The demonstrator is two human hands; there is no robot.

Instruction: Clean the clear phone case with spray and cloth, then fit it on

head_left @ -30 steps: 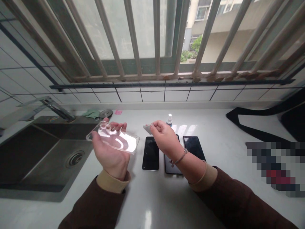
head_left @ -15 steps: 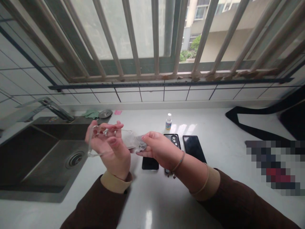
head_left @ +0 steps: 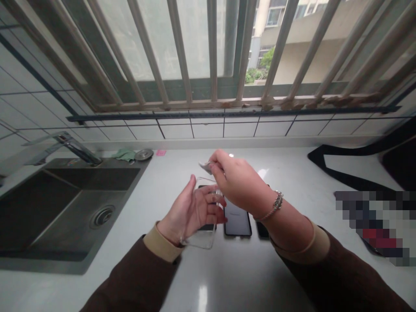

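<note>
Head camera view, inspected at this moment: the person stands at a white countertop (head_left: 208,277) beneath a barred window (head_left: 211,47), both forearms raised over a row of smartphones.

The left hand (head_left: 191,206) holds a clear phone case (head_left: 199,238) upright and slightly tilted, above the phones and to the left of the right hand. Its fingers are spread apart and curl around the case, with the palm turned toward the right hand. The right hand (head_left: 238,180) is raised above the case, its fingers (head_left: 221,160) held together and pinching a small grey cloth (head_left: 205,167) against the thumb. The cloth sits near the top edge of the case. The transparent plastic is hard to make out against the background, so contact between the two cannot be confirmed from this view.

A dark smartphone (head_left: 206,226) lies partly behind the left hand. A second smartphone (head_left: 237,223) lies face up under the right wrist, and a third (head_left: 262,230) shows just beside it. A stainless-steel sink (head_left: 71,216) with a faucet (head_left: 76,149) is set into the counter to the left. A green cloth (head_left: 125,154) lies near its back edge.
</note>
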